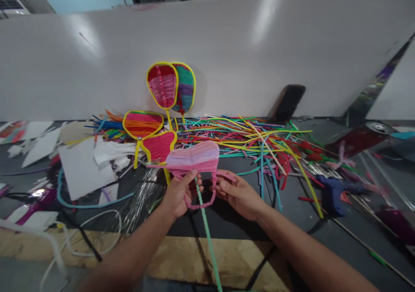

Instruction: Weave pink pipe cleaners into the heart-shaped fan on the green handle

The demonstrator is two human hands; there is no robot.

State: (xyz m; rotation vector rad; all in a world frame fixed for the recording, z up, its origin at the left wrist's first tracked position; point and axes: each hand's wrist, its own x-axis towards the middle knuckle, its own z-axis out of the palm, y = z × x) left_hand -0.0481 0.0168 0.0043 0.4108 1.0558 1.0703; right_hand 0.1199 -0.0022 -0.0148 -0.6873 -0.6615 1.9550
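A partly wrapped pipe-cleaner fan (pixel 193 155), lilac and pink on a pink twisted frame, is held up over the table. My left hand (pixel 177 196) grips its lower left side, thumb on top of the pink rows. Down from the fan, past my left fingertips, runs a light green pipe cleaner (pixel 207 231) toward my body. My right hand (pixel 241 193) is at the frame's right side, its fingers closed around a loose pink pipe cleaner (pixel 227 175) that reaches the fan. My right fingertips are partly hidden behind the frame.
Finished fans with yellow rims, such as a pink one (pixel 162 86), lean on the white board (pixel 227 58). Loose pipe cleaners (pixel 246 132) lie behind my hands. A phone (pixel 288 103), drink can (pixel 363 136) and blue glue gun (pixel 332 195) are at right; white paper (pixel 86 168) lies left.
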